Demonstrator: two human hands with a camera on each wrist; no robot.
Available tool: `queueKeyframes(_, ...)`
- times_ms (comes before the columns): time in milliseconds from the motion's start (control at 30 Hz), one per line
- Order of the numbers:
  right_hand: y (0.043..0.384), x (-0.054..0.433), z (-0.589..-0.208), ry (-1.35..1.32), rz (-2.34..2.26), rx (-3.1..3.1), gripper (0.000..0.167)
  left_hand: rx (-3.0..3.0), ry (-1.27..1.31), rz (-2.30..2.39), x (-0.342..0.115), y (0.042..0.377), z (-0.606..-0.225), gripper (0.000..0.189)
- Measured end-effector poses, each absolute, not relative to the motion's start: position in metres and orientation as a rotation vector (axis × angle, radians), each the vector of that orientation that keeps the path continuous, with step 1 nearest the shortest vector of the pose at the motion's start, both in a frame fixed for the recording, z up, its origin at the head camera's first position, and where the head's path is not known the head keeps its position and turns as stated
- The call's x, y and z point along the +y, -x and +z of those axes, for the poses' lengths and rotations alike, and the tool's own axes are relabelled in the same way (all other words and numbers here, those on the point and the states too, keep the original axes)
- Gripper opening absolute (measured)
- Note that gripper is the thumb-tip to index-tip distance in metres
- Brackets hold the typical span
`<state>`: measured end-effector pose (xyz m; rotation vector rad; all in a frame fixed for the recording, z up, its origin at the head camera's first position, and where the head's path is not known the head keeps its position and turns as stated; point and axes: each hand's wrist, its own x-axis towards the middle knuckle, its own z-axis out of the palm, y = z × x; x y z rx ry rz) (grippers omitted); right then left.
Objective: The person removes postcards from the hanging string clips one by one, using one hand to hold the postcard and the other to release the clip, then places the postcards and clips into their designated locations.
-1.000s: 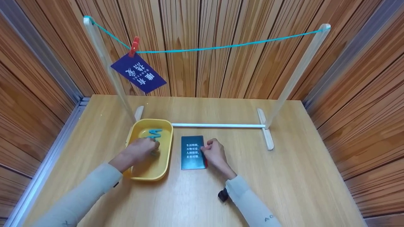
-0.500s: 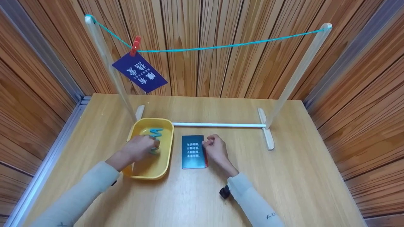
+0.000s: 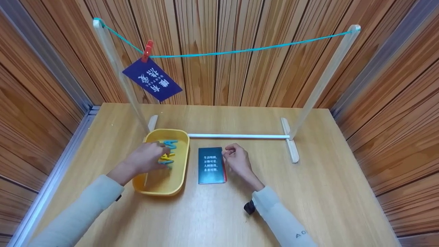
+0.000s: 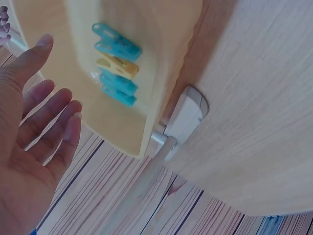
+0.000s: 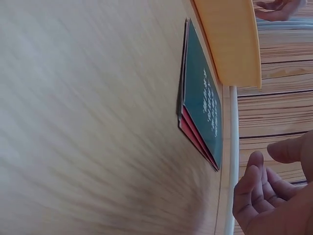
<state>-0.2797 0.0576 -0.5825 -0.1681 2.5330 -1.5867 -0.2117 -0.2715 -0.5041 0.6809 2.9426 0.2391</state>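
My left hand hovers over the yellow plastic basket, fingers loosely bent and apart. In the left wrist view nothing lies between them. Inside the basket lie a yellow clothespin between two blue ones, a far blue clothespin and a near blue clothespin. My right hand is just right of a small stack of cards, its thumb and fingers apart and holding nothing. The top card is dark green with white writing. A red card shows beneath it in the right wrist view.
A blue-green cord runs between two wooden posts, the right post and the left post. From it hangs a purple card in a red clothespin. A white rod joins the stand's feet behind the cards.
My left hand has drawn back a little to the left and its fingers have loosened, so the yellow clothespin now shows. My right hand has shifted slightly right from the cards' edge.
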Motion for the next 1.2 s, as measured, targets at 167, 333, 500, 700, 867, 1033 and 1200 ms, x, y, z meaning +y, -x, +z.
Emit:
queueKeyframes(167,0.282,0.054,-0.574,0.224,-1.594,2.576,0.019,2.971,-0.658,0.253,-0.271,0.213,-0.496,0.048)
queueKeyframes(333,0.283,0.046,-0.564,0.272,-1.615,2.556,0.02,3.043,-0.696,0.237,-0.27,0.211,-0.486,0.053)
queueKeyframes(500,0.285,0.039,-0.549,0.335,-1.593,2.55,0.017,3.111,-0.746,0.192,-0.271,0.214,-0.47,0.056)
queueKeyframes(700,0.283,0.03,-0.532,0.404,-1.583,2.51,0.016,3.185,-0.782,0.101,-0.274,0.217,-0.447,0.06)
queueKeyframes(867,0.282,0.02,-0.518,0.416,-1.579,2.481,0.021,3.234,-0.803,0.043,-0.277,0.216,-0.427,0.06)
queueKeyframes(1033,0.282,0.008,-0.503,0.52,-1.571,2.506,0.019,3.325,-0.854,-0.006,-0.28,0.217,-0.404,0.057)
queueKeyframes(1200,0.283,-0.005,-0.482,0.673,-1.576,2.535,0.02,3.467,-0.872,0.021,-0.286,0.218,-0.377,0.052)
